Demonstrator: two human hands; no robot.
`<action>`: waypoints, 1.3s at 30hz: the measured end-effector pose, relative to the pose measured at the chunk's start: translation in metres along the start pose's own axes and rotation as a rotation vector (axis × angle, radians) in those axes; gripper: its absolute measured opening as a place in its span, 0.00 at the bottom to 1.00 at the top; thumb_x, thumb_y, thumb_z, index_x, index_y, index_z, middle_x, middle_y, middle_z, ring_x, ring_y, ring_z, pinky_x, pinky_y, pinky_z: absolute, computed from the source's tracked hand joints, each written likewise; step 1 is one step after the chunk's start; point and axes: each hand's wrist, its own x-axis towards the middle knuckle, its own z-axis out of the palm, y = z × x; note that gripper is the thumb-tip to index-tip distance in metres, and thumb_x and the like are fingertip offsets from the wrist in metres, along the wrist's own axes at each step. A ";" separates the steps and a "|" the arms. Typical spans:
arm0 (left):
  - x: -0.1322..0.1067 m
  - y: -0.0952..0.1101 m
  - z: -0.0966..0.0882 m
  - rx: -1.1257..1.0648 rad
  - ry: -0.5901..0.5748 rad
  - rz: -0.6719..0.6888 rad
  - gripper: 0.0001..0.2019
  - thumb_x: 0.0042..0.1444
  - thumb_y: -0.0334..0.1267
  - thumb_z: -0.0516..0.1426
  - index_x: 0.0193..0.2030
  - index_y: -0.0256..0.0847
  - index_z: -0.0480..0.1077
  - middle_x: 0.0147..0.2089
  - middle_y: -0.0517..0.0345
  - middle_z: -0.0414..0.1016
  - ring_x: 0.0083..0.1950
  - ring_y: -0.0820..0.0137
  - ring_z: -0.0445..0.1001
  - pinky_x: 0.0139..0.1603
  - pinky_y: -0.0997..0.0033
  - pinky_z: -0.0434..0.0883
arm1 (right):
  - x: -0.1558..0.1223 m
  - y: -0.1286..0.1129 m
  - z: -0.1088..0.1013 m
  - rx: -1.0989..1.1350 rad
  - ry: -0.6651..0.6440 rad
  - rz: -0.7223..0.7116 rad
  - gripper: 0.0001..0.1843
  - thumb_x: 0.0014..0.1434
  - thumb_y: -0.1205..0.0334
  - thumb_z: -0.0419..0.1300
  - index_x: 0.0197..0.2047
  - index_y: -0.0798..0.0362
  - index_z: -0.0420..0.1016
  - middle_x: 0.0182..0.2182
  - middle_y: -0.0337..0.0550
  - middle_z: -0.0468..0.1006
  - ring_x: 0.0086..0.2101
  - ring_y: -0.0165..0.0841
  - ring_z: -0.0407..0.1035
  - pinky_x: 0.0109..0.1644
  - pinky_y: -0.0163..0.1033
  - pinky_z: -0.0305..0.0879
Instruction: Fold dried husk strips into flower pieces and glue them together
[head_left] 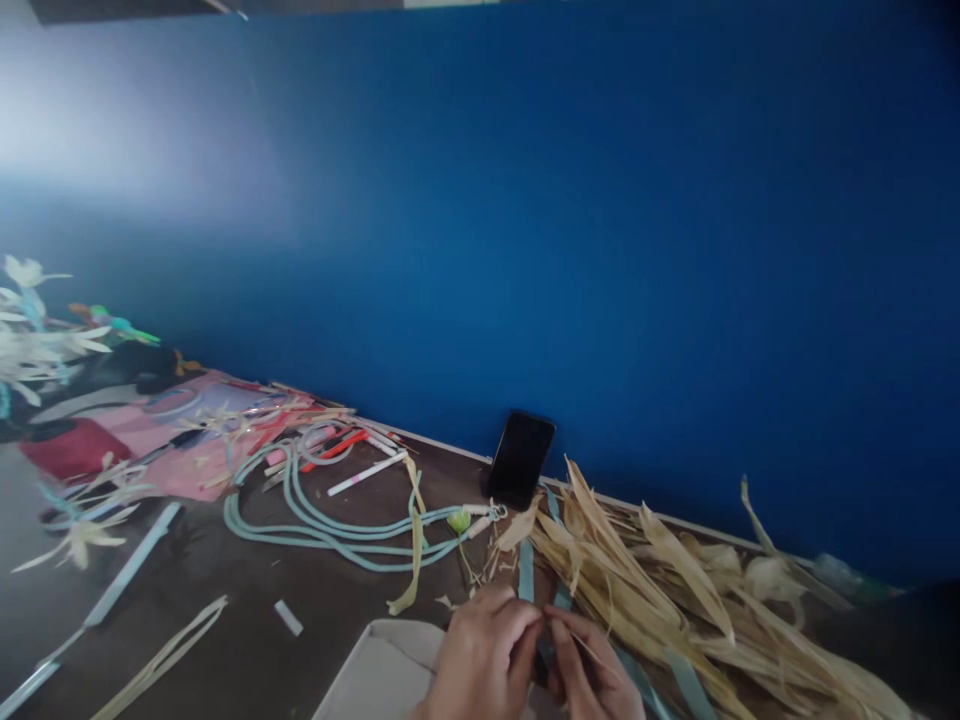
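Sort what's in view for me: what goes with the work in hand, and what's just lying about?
Probably the work, being at or near the left hand and right hand:
thin strand
dried husks
teal strip

Apparently just lying about:
black phone, by the blue partition
looped cord
white pen

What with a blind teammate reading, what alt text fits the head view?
A left hand and right hand, close together beside dried husks on a dark table. Behind them, a phone leans against a blue panel; looped cord lies left.
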 end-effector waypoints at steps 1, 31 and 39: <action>0.000 0.002 -0.001 -0.004 0.002 -0.006 0.08 0.58 0.32 0.49 0.34 0.42 0.68 0.32 0.55 0.69 0.34 0.70 0.68 0.34 0.74 0.62 | 0.000 -0.001 0.000 0.006 -0.007 -0.002 0.19 0.50 0.45 0.60 0.35 0.53 0.78 0.17 0.39 0.69 0.18 0.29 0.60 0.21 0.32 0.59; 0.006 -0.001 -0.002 -0.107 0.020 -0.133 0.08 0.57 0.31 0.50 0.31 0.42 0.69 0.32 0.56 0.71 0.36 0.69 0.69 0.37 0.71 0.64 | 0.005 -0.004 0.003 -0.078 -0.040 -0.111 0.17 0.46 0.49 0.64 0.36 0.52 0.78 0.35 0.46 0.78 0.35 0.39 0.72 0.38 0.37 0.69; 0.005 0.003 -0.007 -0.127 0.032 -0.084 0.09 0.58 0.32 0.49 0.32 0.40 0.70 0.32 0.56 0.71 0.37 0.70 0.69 0.39 0.72 0.64 | 0.002 -0.006 0.003 -0.037 -0.065 -0.092 0.19 0.50 0.49 0.61 0.40 0.54 0.75 0.26 0.44 0.75 0.23 0.32 0.66 0.25 0.35 0.63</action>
